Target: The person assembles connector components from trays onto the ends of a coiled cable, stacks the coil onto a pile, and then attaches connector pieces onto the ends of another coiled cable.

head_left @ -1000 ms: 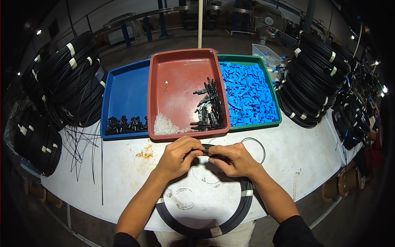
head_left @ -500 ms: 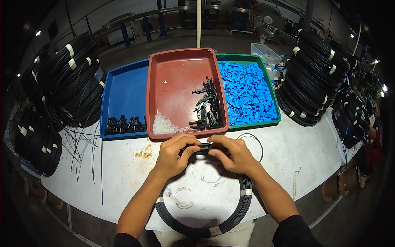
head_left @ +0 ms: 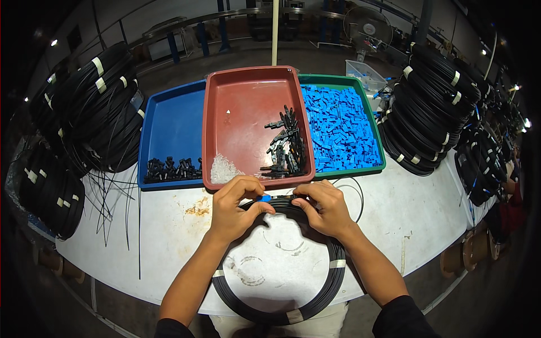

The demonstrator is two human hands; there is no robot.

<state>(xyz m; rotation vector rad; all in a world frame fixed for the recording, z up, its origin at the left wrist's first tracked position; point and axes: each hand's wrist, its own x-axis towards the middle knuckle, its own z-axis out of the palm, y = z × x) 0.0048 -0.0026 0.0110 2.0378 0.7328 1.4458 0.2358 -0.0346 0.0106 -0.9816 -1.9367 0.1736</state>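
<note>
On the white counter (head_left: 389, 248), just to the near side of the red tray (head_left: 251, 72), lies a ring of black cable (head_left: 230, 299), and over its far side a small blue connector piece (head_left: 264, 198) sits pinched between the thumb and fingers of the left hand (head_left: 233, 208). Opposite, the fingers of the right hand (head_left: 327, 208) grip a slim dark fitting (head_left: 283, 197); whether the two parts are joined, I cannot tell. The blue piece should be light, rigid and rather slick, best taken by its flat sides; the fitting looks thin enough to want gentle pressure, held on its thickest part. The cable is probably stiff and springy, the whole ring far heavier and easiest lifted at its pale bands (head_left: 337, 263). Blocky and bright, the blue piece stands out against the dark loops, while the fitting shows a few paler specks.
</note>
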